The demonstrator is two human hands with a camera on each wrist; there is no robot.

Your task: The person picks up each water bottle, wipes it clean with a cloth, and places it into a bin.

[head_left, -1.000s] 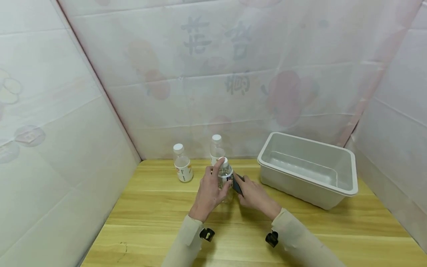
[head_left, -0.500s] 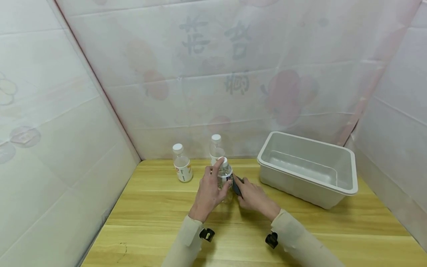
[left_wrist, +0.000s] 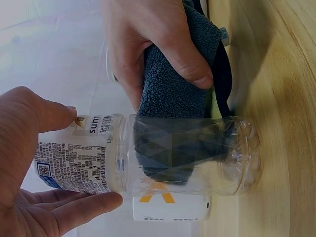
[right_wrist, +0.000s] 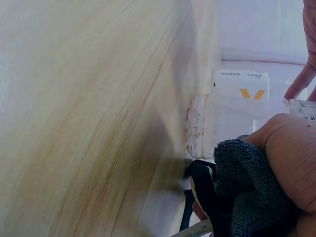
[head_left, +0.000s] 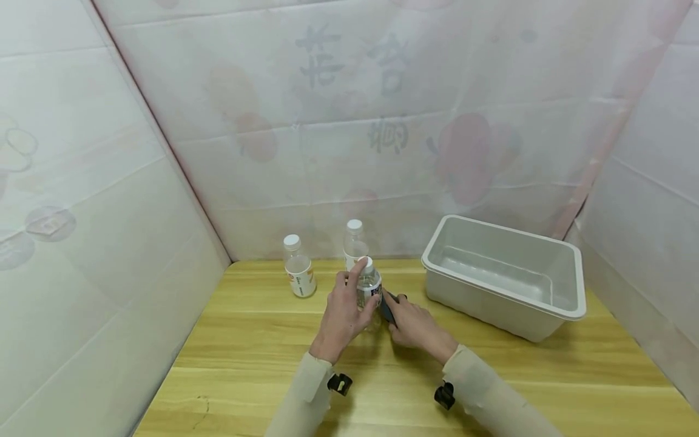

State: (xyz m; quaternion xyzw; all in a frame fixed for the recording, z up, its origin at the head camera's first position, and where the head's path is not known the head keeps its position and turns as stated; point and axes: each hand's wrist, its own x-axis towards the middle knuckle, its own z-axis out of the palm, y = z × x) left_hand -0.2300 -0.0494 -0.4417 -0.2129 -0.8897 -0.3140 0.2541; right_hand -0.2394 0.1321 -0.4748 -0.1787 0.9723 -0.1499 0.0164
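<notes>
The clear plastic bottle (head_left: 369, 285) is stood upright on the bench (head_left: 246, 340), toward the middle of the back edge, its long axis vertical and its white cap uppermost. It is located directly between the two hands. The upper, labelled part of the bottle is gripped by the left hand (head_left: 345, 309), with the thumb on one side, the fingers on the other and the forefinger raised to the cap. A dark grey cloth (left_wrist: 173, 94) is clutched in the right hand (head_left: 413, 323) and is pressed against the right side of the bottle's lower body. Both hands are in contact with the bottle; the left hand alone holds it.

Two further capped bottles (head_left: 299, 267) (head_left: 354, 240) are stood behind, near the back edge. A grey plastic tub (head_left: 568, 303) is placed toward the right back corner, well apart from the hands.
</notes>
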